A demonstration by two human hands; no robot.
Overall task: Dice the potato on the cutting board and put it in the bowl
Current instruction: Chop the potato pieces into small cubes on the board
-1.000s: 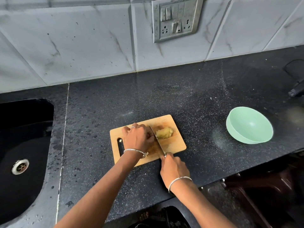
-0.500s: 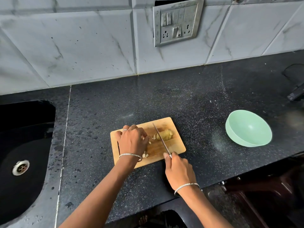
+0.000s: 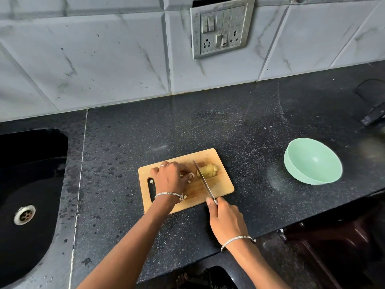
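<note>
Fingers [image 3: 209, 202] of our right hand [image 3: 226, 222] wrap the knife [image 3: 203, 180] handle. Our left hand [image 3: 169, 180] curls over cut dice [image 3: 190, 175]; we cannot tell if it grips them. The blade meets the potato [image 3: 208, 171] on the board [image 3: 223, 186], so we should cut evenly with fingertips tucked. The bowl [image 3: 312, 161] sits well apart. No writing is legible.

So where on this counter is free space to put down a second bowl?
The counter is bare between cutting board and bowl, behind the board up to the tiled wall, and between sink and board. The board itself is crowded: left hand, knife, potato; right hand at its front edge.
</note>
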